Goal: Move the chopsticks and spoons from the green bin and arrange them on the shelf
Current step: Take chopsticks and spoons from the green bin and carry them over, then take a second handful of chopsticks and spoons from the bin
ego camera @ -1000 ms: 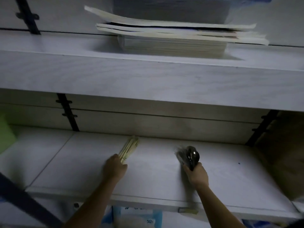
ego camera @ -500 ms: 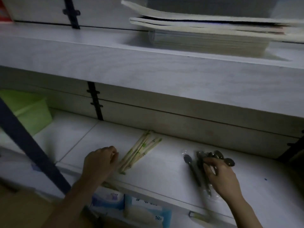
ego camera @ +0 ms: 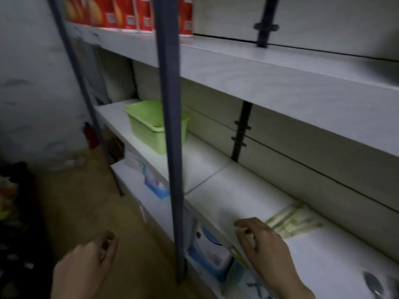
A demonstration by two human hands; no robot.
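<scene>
A light green bin (ego camera: 154,119) sits on a white, faintly wood-grained shelf (ego camera: 207,169). At five o'clock, chopsticks (ego camera: 291,221) show pale wrappers with green marks. Red-orange boxes (ego camera: 129,12) at eleven o'clock; blue-grey post (ego camera: 170,126).

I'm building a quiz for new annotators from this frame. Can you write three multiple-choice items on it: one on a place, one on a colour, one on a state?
1. Where do the chopsticks lie?
A. in the bin
B. on the shelf board beside the right hand
C. on the floor

2. What colour is the bin?
A. red
B. blue
C. green

3. What are the hands holding?
A. nothing
B. chopsticks
C. a box

Answers: 1 B, the wrapped bundle lies flat on the shelf just past the right hand. 2 C, its walls are light green. 3 A, the left hand and the right hand show loosely curled, empty fingers.
</scene>
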